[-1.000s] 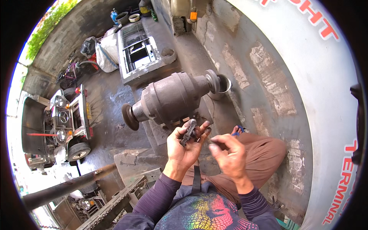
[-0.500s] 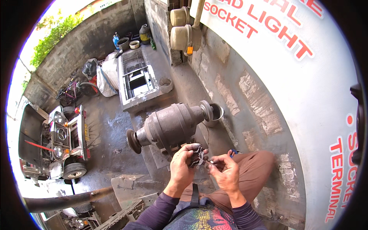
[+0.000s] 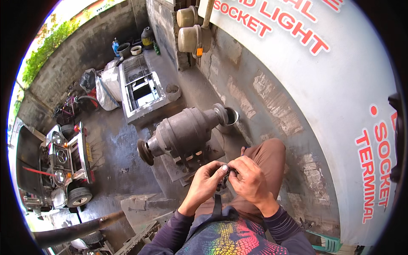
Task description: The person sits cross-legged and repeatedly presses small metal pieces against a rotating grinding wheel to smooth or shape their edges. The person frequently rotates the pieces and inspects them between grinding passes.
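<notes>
Above my lap both hands meet. My left hand (image 3: 207, 182) is closed on a small dark metal part (image 3: 223, 182), mostly hidden by my fingers and thumb. The fingers of my right hand (image 3: 251, 179) are pinched together against its upper end, touching the left thumb. What the right fingertips hold, if anything, cannot be made out. Just beyond my hands stands a heavy grey bench grinder (image 3: 182, 131), with a round wheel (image 3: 145, 153) on its left end.
A metal pot (image 3: 232, 115) stands behind the grinder's right end. Farther off are a raised slab with a metal grate (image 3: 135, 70), white sacks (image 3: 108, 87) and a vehicle with its hood raised (image 3: 59, 165). A large white sign (image 3: 340, 110) leans at the right; a dark pipe (image 3: 80, 227) crosses lower left.
My right hand has moved up and in against my left, and the two now touch. The metal part, plainly visible before, is turned down and mostly covered. The view has shifted right.
</notes>
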A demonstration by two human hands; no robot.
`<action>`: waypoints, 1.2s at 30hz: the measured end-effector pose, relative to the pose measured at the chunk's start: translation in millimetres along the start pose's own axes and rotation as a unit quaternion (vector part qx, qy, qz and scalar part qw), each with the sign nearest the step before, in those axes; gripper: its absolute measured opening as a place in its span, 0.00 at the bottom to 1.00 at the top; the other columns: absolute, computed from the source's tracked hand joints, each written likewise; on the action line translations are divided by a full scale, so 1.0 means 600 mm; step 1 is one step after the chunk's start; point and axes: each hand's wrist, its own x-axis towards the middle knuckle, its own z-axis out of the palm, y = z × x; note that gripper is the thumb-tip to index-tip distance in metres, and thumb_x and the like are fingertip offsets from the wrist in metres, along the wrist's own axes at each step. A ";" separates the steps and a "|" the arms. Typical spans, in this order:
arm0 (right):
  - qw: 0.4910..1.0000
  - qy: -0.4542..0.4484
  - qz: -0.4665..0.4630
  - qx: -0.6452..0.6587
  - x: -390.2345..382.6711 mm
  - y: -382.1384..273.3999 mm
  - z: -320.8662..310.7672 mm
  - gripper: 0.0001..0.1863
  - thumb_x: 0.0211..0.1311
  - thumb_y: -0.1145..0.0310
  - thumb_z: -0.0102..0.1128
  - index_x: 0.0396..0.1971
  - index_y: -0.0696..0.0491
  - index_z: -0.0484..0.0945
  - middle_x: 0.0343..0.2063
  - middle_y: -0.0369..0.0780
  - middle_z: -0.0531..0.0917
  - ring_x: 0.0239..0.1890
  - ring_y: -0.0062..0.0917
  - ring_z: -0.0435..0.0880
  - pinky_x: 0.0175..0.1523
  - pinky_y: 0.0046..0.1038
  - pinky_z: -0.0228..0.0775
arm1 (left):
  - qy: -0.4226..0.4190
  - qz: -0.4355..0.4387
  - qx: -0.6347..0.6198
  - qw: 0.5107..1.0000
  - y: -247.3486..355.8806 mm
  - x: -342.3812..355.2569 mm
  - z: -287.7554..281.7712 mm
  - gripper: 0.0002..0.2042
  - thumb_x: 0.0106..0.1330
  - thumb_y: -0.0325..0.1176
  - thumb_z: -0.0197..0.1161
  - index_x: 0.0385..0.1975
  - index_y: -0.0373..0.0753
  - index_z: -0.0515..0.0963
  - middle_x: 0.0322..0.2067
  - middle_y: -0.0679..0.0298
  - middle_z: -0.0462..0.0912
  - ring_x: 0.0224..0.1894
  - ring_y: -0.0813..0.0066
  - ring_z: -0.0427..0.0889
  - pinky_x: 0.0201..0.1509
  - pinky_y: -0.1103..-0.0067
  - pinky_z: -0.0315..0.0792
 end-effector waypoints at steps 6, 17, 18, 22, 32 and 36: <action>0.997 -0.036 -0.003 0.063 -0.005 0.012 0.004 0.16 0.54 0.83 0.63 0.45 0.59 0.80 0.38 0.45 0.81 0.43 0.41 0.83 0.48 0.39 0.77 | 0.008 -0.025 0.032 0.999 0.015 -0.011 -0.010 0.13 0.72 0.35 0.68 0.47 0.31 0.82 0.31 0.70 0.83 0.33 0.88 0.75 0.35 0.84 0.71; 0.992 -0.001 0.063 0.109 0.005 0.034 -0.027 0.11 0.55 0.80 0.69 0.39 0.58 0.84 0.35 0.43 0.83 0.36 0.36 0.85 0.42 0.33 0.78 | -0.009 0.092 0.096 0.991 0.014 0.011 0.003 0.12 0.74 0.34 0.65 0.47 0.32 0.83 0.33 0.69 0.79 0.33 0.85 0.76 0.36 0.82 0.73; 0.993 -0.001 0.057 0.108 0.008 0.037 -0.028 0.11 0.55 0.80 0.69 0.39 0.58 0.84 0.34 0.43 0.83 0.36 0.37 0.85 0.42 0.33 0.78 | -0.003 0.086 0.089 0.992 0.014 0.013 0.005 0.12 0.73 0.34 0.65 0.47 0.32 0.83 0.33 0.68 0.80 0.33 0.84 0.76 0.36 0.82 0.73; 0.999 -0.003 0.011 0.049 0.016 0.049 -0.034 0.10 0.54 0.81 0.69 0.37 0.58 0.83 0.32 0.43 0.84 0.35 0.37 0.85 0.41 0.34 0.78 | 0.016 0.075 0.146 0.986 0.019 0.021 0.013 0.12 0.72 0.34 0.67 0.47 0.31 0.83 0.31 0.69 0.81 0.33 0.84 0.76 0.37 0.82 0.73; 0.944 -0.003 0.192 0.269 0.010 0.099 -0.021 0.06 0.57 0.81 0.71 0.35 0.61 0.86 0.32 0.40 0.86 0.34 0.20 0.84 0.38 0.21 0.75 | 0.003 -0.083 0.007 0.997 0.011 0.051 0.023 0.14 0.75 0.36 0.64 0.50 0.31 0.82 0.34 0.70 0.82 0.35 0.86 0.75 0.38 0.82 0.72; 0.947 0.038 0.194 0.254 0.012 0.129 -0.007 0.05 0.58 0.80 0.72 0.34 0.61 0.85 0.33 0.38 0.85 0.34 0.18 0.83 0.37 0.20 0.75 | 0.040 -0.043 -0.056 0.997 -0.003 0.081 0.025 0.15 0.75 0.30 0.61 0.58 0.32 0.77 0.40 0.70 0.82 0.40 0.87 0.76 0.46 0.86 0.73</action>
